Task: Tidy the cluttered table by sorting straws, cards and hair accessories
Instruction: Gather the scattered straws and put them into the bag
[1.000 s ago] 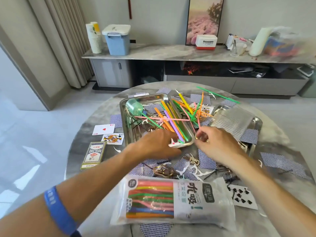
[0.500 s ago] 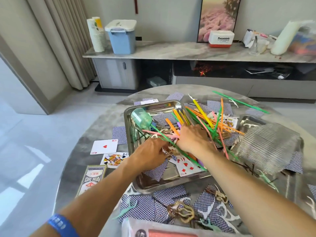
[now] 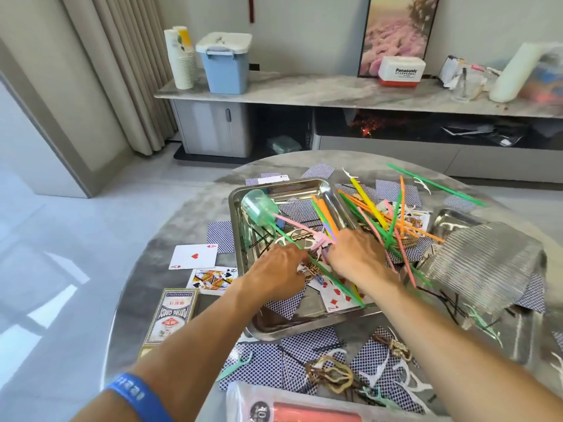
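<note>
Both my hands reach into a steel tray (image 3: pixel 237 239) on the round table. My right hand (image 3: pixel 358 254) has its fingers curled round a bunch of coloured straws (image 3: pixel 327 229) at the tray's middle. Beside it, my left hand (image 3: pixel 278 264) has its fingers bent down into cards and wooden hair accessories, next to a long green straw (image 3: pixel 332 277); what it holds is hidden. More straws (image 3: pixel 374 211) fan over the tray's right rim. Blue-backed cards (image 3: pixel 268 363) and a brown hair clip (image 3: pixel 330 376) lie near the front edge.
An ace of hearts (image 3: pixel 195 256), a queen card (image 3: pixel 213 278) and a card box (image 3: pixel 172 318) lie left of the tray. A green cup (image 3: pixel 259 207) lies in the tray. A ribbed clear lid (image 3: pixel 487 263) covers a second tray at right. A straw packet (image 3: pixel 304 409) lies at the front.
I leaned in over the table. Both hands moved from the tray's near rim to its middle, and my right hand closed on the straws there.
</note>
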Motion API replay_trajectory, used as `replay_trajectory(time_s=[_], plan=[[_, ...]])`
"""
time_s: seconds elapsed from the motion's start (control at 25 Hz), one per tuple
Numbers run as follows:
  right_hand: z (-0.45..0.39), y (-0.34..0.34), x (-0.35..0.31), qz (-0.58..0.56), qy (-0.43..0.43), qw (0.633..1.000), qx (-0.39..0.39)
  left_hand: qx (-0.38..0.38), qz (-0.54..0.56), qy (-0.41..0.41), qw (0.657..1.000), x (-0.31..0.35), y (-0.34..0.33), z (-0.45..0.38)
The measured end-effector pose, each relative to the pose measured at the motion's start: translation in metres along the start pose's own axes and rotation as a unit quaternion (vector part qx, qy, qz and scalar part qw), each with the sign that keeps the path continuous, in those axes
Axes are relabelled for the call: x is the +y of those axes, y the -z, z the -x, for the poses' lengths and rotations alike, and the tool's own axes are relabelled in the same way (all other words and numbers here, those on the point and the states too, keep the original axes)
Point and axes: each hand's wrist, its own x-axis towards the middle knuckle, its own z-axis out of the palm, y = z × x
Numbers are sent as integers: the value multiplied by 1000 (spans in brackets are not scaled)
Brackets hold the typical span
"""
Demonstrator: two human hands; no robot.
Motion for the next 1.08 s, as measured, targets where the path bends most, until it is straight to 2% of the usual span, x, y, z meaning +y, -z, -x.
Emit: replay_trajectory(time_s=[0.16,0.4,0.56,0.68,0.84,1.0,1.08], plan=[[2,6,12,-47,9,999,-6,-6,9,6,1000,2,0,1],[1,-1,19,5,-1,999,-32,-9,7,13,1000,3,1,3],[2,-5,16,-54,-4,998,-12,-11,9,10,1000,2,1,2],[4,-8,14,-56,0,998,-33,-9,14,11,1000,1,0,2],[4,-4,10,-85,5,996,23,-6,15,1,1000,0,-1,1],[14,-8,6,-80,44,992,-82,-1,6,-8,1000,1,1,1],[20,-15,7,-67,57,990,-109,-3,3,-12,1000,3,2,2]])
